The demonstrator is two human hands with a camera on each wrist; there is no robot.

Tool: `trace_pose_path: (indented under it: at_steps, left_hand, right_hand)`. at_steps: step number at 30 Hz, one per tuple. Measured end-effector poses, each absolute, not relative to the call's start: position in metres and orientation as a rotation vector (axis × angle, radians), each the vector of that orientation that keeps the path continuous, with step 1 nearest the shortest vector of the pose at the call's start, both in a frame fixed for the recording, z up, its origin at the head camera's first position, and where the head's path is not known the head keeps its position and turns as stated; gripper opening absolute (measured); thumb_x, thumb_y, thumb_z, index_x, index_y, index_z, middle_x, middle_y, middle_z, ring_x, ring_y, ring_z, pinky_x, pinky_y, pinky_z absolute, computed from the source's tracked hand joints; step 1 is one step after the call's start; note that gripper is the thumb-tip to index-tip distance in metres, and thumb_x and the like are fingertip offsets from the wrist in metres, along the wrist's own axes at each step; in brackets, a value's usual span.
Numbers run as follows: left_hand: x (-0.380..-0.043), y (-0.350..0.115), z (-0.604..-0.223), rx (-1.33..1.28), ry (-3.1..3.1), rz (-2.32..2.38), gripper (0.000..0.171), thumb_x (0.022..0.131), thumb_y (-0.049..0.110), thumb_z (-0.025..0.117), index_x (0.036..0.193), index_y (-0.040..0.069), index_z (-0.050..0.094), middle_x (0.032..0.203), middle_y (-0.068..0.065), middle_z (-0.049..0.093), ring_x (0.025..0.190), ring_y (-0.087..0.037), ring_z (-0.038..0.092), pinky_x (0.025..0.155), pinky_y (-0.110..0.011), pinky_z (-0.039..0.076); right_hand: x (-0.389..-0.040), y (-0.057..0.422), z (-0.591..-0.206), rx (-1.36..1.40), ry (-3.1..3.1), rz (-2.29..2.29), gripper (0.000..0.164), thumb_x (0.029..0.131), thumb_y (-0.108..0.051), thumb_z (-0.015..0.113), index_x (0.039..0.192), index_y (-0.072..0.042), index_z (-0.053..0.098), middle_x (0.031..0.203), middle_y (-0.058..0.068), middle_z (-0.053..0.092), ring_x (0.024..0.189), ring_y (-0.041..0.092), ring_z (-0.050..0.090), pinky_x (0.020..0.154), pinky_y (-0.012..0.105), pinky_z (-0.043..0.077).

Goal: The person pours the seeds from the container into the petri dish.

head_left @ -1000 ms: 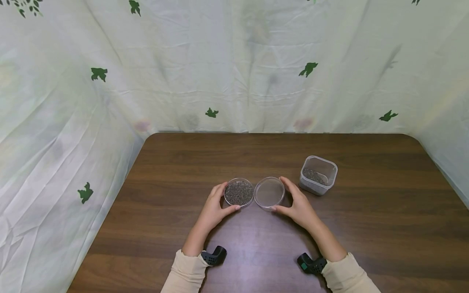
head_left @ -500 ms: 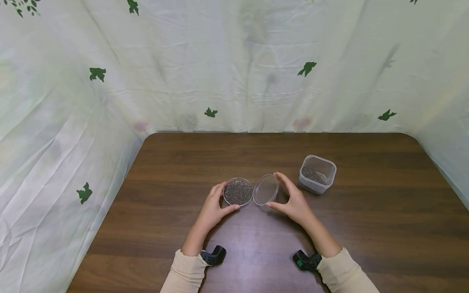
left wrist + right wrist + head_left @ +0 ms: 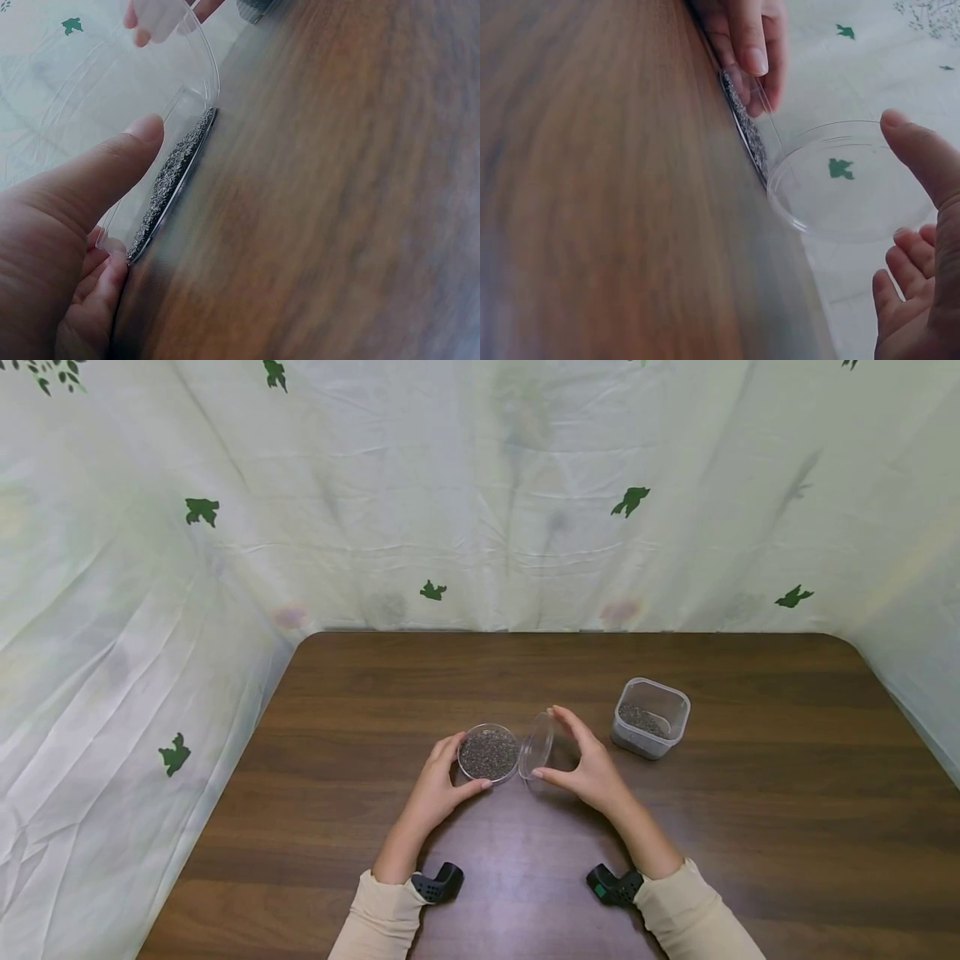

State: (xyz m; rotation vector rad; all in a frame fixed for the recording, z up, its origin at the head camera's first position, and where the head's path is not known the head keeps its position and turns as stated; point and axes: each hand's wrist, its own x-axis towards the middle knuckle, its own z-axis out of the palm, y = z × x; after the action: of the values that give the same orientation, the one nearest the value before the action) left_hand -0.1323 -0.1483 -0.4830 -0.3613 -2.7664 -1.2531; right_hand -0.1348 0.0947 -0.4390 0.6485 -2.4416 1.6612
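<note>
A round clear petri dish [image 3: 487, 726] filled with dark grey granules [image 3: 488, 756] stands flat on the table. My left hand [image 3: 438, 783] grips its left side, thumb at the near edge and fingers round the far edge. In my right hand [image 3: 598, 774] is the clear petri dish lid [image 3: 537, 747], pinched at its rim between thumb and fingers. The lid is steeply tilted just right of the dish, its lower edge close to the dish's rim. The right wrist view shows the lid [image 3: 806, 180] with nothing in it; whether it touches the dish I cannot tell.
A square translucent plastic tub [image 3: 643, 744] holding some of the same granules stands behind and right of my right hand. The brown wooden table [image 3: 360, 685] ends at a pale curtain [image 3: 480, 510] with green leaf-like shapes.
My right hand has moved left and tipped the lid from nearly flat to steeply upright beside the dish. My left hand and the dish have stayed in place.
</note>
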Motion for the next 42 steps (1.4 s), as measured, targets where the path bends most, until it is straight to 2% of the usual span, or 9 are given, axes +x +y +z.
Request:
trace_pose_path:
  at_steps: [9, 15, 21, 27, 32, 42]
  left_hand:
    - [-0.132, -0.148, -0.485, -0.369, -2.76, -1.256, 0.082, 0.068, 0.029, 0.079, 0.132, -0.003, 0.038, 0.128, -0.02, 0.041, 0.116, -0.031, 0.041, 0.096, -0.044, 0.033]
    - [-0.132, -0.149, -0.484, -0.372, -2.75, -1.269, 0.082, 0.068, 0.03, 0.079, 0.132, -0.003, 0.039, 0.127, -0.02, 0.041, 0.115, -0.031, 0.042, 0.095, -0.044, 0.034]
    - [-0.132, -0.149, -0.485, -0.364, -2.751, -1.28, 0.082, 0.068, 0.03, 0.078, 0.132, -0.002, 0.039, 0.127, -0.019, 0.041, 0.115, -0.031, 0.042, 0.095, -0.044, 0.034]
    - [-0.133, -0.149, -0.485, -0.371, -2.742, -1.279, 0.082, 0.068, 0.029, 0.079, 0.131, -0.003, 0.039, 0.127, -0.019, 0.042, 0.116, -0.031, 0.041, 0.096, -0.044, 0.033]
    - [-0.133, -0.149, -0.485, -0.368, -2.749, -1.281, 0.082, 0.068, 0.029, 0.079, 0.132, -0.003, 0.039, 0.127, -0.019, 0.042, 0.115, -0.031, 0.042, 0.095, -0.044, 0.034]
    - [-0.133, -0.148, -0.483, -0.371, -2.751, -1.273, 0.082, 0.068, 0.028, 0.079, 0.132, -0.004, 0.039, 0.127, -0.02, 0.042, 0.115, -0.031, 0.041, 0.096, -0.044, 0.033]
  right_hand:
    - [-0.138, 0.086, -0.433, 0.716, -2.422, 1.668, 0.078, 0.065, -0.004, 0.08, 0.131, 0.004, 0.039, 0.133, 0.021, 0.036, 0.121, 0.032, 0.036, 0.099, 0.044, 0.029]
    - [-0.143, 0.08, -0.438, 0.757, -2.378, 1.801, 0.081, 0.064, 0.0, 0.079, 0.132, 0.006, 0.035, 0.135, 0.022, 0.034, 0.124, 0.033, 0.032, 0.1, 0.047, 0.025]
    - [-0.148, 0.073, -0.445, 0.799, -2.276, 2.001, 0.084, 0.063, 0.006, 0.077, 0.133, 0.009, 0.03, 0.136, 0.027, 0.028, 0.123, 0.039, 0.03, 0.097, 0.051, 0.029]
    - [-0.152, 0.07, -0.45, 0.783, -2.258, 2.119, 0.086, 0.064, 0.008, 0.076, 0.136, 0.005, 0.027, 0.139, 0.022, 0.022, 0.123, 0.04, 0.028, 0.096, 0.052, 0.03]
    - [-0.154, 0.069, -0.453, 0.81, -2.253, 2.164, 0.09, 0.065, 0.008, 0.075, 0.138, 0.0, 0.023, 0.141, 0.02, 0.018, 0.119, 0.042, 0.032, 0.095, 0.051, 0.031]
    - [-0.156, 0.066, -0.451, 0.833, -2.31, 2.103, 0.093, 0.065, 0.006, 0.076, 0.139, 0.001, 0.02, 0.14, 0.022, 0.018, 0.115, 0.044, 0.036, 0.095, 0.052, 0.031]
